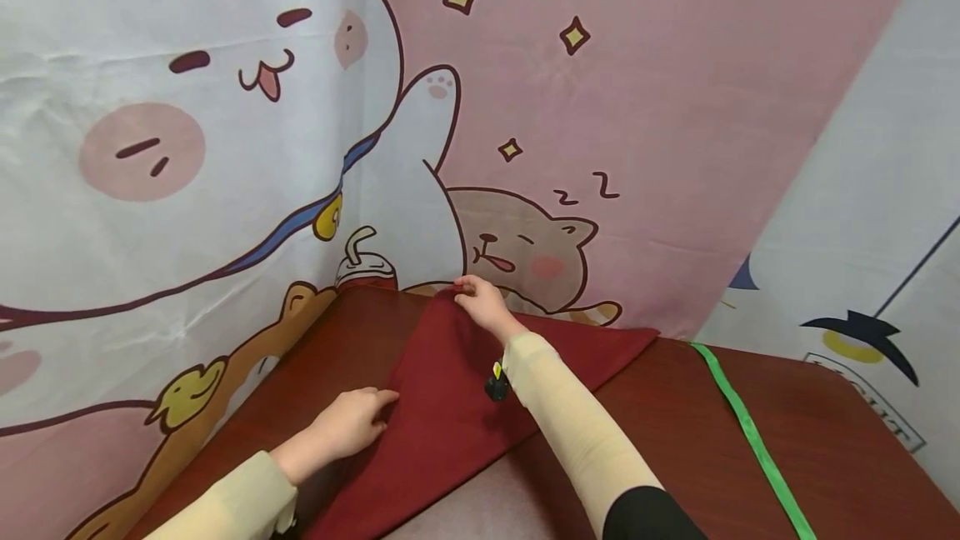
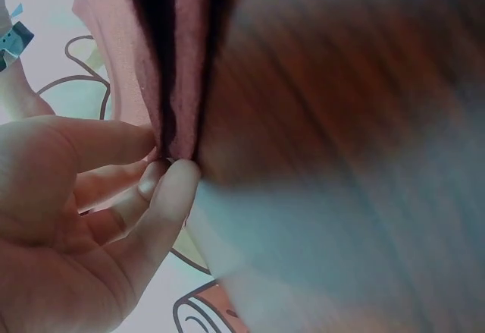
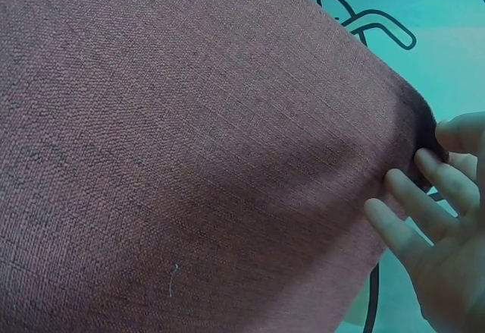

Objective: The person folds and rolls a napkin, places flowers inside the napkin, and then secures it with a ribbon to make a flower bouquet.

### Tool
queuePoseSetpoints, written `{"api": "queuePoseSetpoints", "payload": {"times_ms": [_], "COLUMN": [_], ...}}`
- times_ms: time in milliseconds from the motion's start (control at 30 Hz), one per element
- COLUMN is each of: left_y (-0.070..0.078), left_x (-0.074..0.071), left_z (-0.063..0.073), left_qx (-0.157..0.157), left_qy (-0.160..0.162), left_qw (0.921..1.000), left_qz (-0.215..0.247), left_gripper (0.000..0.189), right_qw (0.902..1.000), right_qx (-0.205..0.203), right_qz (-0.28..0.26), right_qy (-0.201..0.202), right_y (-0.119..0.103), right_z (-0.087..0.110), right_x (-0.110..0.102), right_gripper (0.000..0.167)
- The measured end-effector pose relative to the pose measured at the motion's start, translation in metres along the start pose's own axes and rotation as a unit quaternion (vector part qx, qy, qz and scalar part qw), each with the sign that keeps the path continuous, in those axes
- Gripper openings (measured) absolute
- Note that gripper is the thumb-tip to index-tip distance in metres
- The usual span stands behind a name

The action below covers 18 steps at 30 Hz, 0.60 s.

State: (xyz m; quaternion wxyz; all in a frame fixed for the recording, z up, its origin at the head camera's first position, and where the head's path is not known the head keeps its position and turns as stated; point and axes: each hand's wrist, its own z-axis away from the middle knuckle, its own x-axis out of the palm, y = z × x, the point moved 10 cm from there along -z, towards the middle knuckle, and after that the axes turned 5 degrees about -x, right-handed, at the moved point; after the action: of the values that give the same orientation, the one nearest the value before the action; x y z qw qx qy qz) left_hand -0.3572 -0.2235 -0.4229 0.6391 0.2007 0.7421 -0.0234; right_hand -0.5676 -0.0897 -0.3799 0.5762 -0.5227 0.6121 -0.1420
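A dark red cloth [image 1: 450, 407] spreads over the brown table, its outline roughly triangular with a peak at the back. My right hand [image 1: 483, 305] pinches that peak; in the right wrist view the thumb and index finger grip the corner of the woven cloth [image 3: 189, 136], the other fingers lying along its face. Lower on the left side is my left hand [image 1: 345, 425]. The left wrist view shows its thumb and fingertips pinching the layered edge of the cloth [image 2: 189, 67].
A wooden table top [image 1: 675, 432] carries a green strip [image 1: 750, 432] at the right. Behind and to the left rises a printed curtain [image 1: 660, 123] with cartoon animals, meeting the table edge. A pale patch [image 1: 480, 507] lies at the front below the cloth.
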Motion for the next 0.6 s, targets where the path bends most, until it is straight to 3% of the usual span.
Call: {"api": "queuePoseSetpoints", "payload": {"times_ms": [300, 600], "left_y": [-0.011, -0.015], "left_x": [0.005, 0.004], "left_z": [-0.003, -0.003], "left_qx": [-0.031, -0.025], "left_qy": [-0.03, -0.012], "left_qw": [0.9985, 0.9993], "left_qz": [0.033, 0.025], "left_gripper": [0.044, 0.045], "right_qw": [0.9998, 0.9993], "right_qx": [0.003, 0.008], "right_qz": [0.013, 0.018], "right_qy": [-0.014, -0.03], "right_y": [0.002, 0.008], "right_z": [-0.004, -0.008], "right_x": [0.006, 0.016], "right_gripper": [0.041, 0.046]}}
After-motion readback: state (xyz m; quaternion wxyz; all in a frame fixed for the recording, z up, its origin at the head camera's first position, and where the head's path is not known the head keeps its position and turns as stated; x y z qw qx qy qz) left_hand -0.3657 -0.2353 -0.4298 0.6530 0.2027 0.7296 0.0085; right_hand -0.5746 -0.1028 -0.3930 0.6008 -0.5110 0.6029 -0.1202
